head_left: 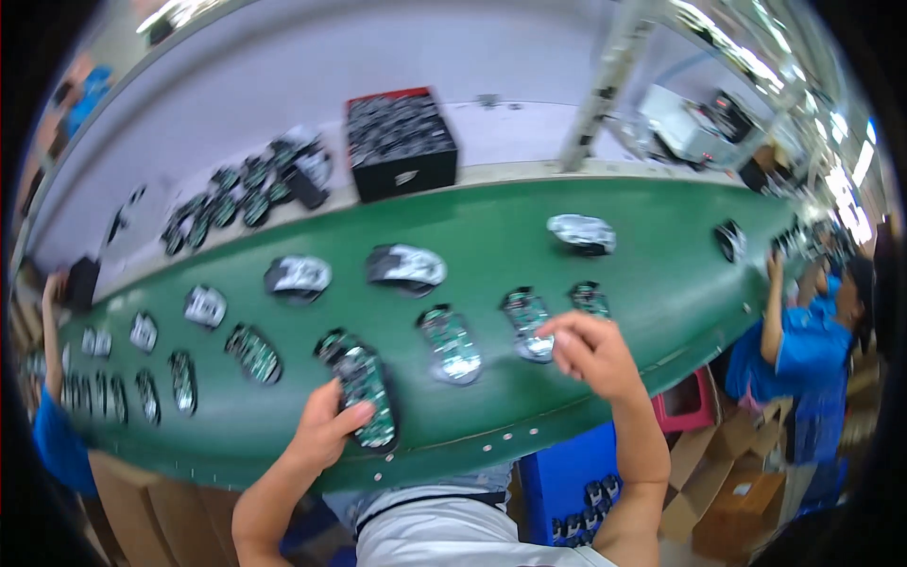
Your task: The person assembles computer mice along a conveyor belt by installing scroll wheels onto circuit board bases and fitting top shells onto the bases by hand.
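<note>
My left hand (326,425) is closed around a computer mouse base (370,402) with a green circuit board, its thumb on the near end of the board. The base is tilted over the near part of the green conveyor belt (510,397). To the right, my right hand (595,352) hovers with its index finger stretched out and the other fingers loosely bent. Nothing shows in it. Its fingertip is beside another mouse base (529,326); whether they touch I cannot tell. A similar mouse base (451,345) lies between my hands.
Pale mouse top shells (406,267) line the belt's far side. On the ledge behind stand a black box (404,170) full of dark parts and a pile of mouse bases (225,210). Co-workers in blue sit at both ends. A blue crate (567,468) stands below the belt.
</note>
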`<action>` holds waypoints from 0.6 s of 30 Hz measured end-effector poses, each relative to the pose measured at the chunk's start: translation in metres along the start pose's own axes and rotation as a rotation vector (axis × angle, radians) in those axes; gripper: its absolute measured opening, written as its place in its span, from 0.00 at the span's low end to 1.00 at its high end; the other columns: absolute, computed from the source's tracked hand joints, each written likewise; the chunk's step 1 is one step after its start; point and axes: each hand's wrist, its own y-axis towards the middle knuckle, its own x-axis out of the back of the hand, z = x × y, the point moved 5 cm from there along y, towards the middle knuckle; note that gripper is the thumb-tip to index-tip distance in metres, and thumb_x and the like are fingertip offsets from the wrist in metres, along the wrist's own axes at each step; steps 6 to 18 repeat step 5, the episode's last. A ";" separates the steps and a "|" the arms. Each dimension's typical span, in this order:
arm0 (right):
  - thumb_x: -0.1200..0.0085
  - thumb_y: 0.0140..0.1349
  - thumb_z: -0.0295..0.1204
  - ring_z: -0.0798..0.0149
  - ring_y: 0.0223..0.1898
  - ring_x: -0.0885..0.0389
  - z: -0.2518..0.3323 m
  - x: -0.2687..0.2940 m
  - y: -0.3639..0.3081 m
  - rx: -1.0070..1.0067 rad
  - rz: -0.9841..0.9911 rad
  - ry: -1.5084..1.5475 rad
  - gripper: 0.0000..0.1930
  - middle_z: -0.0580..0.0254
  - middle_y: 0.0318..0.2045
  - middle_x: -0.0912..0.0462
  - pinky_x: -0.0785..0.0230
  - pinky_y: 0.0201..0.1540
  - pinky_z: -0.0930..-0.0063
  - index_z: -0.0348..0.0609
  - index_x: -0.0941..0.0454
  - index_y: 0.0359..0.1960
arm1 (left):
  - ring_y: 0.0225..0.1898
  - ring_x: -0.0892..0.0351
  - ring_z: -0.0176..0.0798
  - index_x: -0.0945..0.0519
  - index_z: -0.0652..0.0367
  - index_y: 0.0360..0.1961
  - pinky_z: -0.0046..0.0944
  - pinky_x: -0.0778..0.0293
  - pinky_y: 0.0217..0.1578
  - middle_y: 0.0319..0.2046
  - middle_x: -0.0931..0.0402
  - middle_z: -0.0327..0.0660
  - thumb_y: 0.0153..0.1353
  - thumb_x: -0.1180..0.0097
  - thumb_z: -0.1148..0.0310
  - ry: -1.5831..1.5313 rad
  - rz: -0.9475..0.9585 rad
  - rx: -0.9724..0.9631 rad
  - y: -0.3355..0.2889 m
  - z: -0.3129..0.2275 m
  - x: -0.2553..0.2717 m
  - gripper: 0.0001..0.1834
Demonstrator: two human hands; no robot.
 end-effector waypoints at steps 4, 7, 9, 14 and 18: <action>0.45 0.67 0.30 0.81 0.25 0.33 0.001 -0.093 0.004 -0.095 0.361 0.068 0.12 0.76 0.20 0.28 0.40 0.32 0.82 0.42 0.19 0.50 | 0.46 0.29 0.28 0.27 0.64 0.57 0.34 0.30 0.51 0.45 0.24 0.34 0.65 0.37 0.64 0.115 0.018 -0.003 0.003 0.009 0.002 0.23; 0.43 0.66 0.30 0.80 0.25 0.33 -0.001 -0.113 0.008 -0.044 0.415 0.061 0.14 0.74 0.20 0.27 0.39 0.33 0.80 0.43 0.19 0.52 | 0.46 0.29 0.28 0.27 0.64 0.57 0.34 0.30 0.51 0.45 0.24 0.34 0.65 0.37 0.64 0.110 -0.021 0.000 -0.008 0.010 0.011 0.23; 0.43 0.66 0.30 0.80 0.25 0.33 -0.001 -0.113 0.008 -0.044 0.415 0.061 0.14 0.74 0.20 0.27 0.39 0.33 0.80 0.43 0.19 0.52 | 0.46 0.29 0.28 0.27 0.64 0.57 0.34 0.30 0.51 0.45 0.24 0.34 0.65 0.37 0.64 0.110 -0.021 0.000 -0.008 0.010 0.011 0.23; 0.43 0.66 0.30 0.80 0.25 0.33 -0.001 -0.113 0.008 -0.044 0.415 0.061 0.14 0.74 0.20 0.27 0.39 0.33 0.80 0.43 0.19 0.52 | 0.46 0.29 0.28 0.27 0.64 0.57 0.34 0.30 0.51 0.45 0.24 0.34 0.65 0.37 0.64 0.110 -0.021 0.000 -0.008 0.010 0.011 0.23; 0.43 0.66 0.30 0.80 0.25 0.33 -0.001 -0.113 0.008 -0.044 0.415 0.061 0.14 0.74 0.20 0.27 0.39 0.33 0.80 0.43 0.19 0.52 | 0.46 0.29 0.28 0.27 0.64 0.57 0.34 0.30 0.51 0.45 0.24 0.34 0.65 0.37 0.64 0.110 -0.021 0.000 -0.008 0.010 0.011 0.23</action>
